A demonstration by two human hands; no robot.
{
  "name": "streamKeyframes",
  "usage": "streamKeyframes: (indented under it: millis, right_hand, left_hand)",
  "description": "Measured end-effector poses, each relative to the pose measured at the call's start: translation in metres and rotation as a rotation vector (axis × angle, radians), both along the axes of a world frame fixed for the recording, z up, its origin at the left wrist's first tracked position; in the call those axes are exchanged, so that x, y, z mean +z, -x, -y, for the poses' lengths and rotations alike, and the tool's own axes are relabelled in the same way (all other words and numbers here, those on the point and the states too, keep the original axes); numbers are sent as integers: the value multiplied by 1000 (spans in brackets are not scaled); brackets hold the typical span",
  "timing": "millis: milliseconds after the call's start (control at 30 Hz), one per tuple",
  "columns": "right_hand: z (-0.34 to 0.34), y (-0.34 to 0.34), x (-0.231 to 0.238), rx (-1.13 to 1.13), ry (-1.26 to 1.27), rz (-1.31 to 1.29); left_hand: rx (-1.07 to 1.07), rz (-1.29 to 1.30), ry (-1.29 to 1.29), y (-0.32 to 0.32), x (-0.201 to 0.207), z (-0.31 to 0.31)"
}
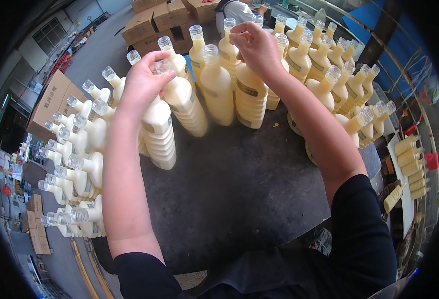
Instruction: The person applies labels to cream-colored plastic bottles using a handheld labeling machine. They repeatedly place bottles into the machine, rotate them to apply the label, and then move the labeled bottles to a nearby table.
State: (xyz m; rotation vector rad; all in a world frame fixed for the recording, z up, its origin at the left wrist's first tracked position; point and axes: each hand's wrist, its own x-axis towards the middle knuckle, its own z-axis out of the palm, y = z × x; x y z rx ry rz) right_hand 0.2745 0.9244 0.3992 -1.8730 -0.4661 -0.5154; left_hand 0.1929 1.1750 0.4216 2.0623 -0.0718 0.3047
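Note:
My left hand (143,79) is curled with thumb and fingers around the clear neck of a cream-coloured glass bottle (184,102). Just below that hand stands another cream bottle with a ribbed body (158,132), its neck hidden behind the hand. My right hand (255,46) is raised over a bottle with a dark label band (250,94) and covers its neck. The right fingers are bent in a pinch beside a farther bottle's neck (229,24); anything between them is too small to make out. Between my hands stands an upright cream bottle (216,89).
Dense rows of similar bottles line the dark tabletop (219,189) at left (82,182) and right (324,89). Cardboard boxes (167,17) are stacked beyond, with another carton (55,102) at left. A person (237,11) is at the far side. More bottles (411,164) lie at far right.

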Motion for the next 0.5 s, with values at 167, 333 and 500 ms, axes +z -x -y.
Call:
streamKeyframes:
  millis: [167, 333, 500]
  right_hand:
    - [2, -25, -17, 5, -102, 69]
    - [1, -34, -23, 17, -107, 121]
    - [7, -18, -28, -42, -68, 169]
  left_hand:
    - [115, 192, 178, 7, 2, -12]
    - [128, 324, 421, -6, -23, -29]
    - [150, 396, 432, -13, -39, -36]
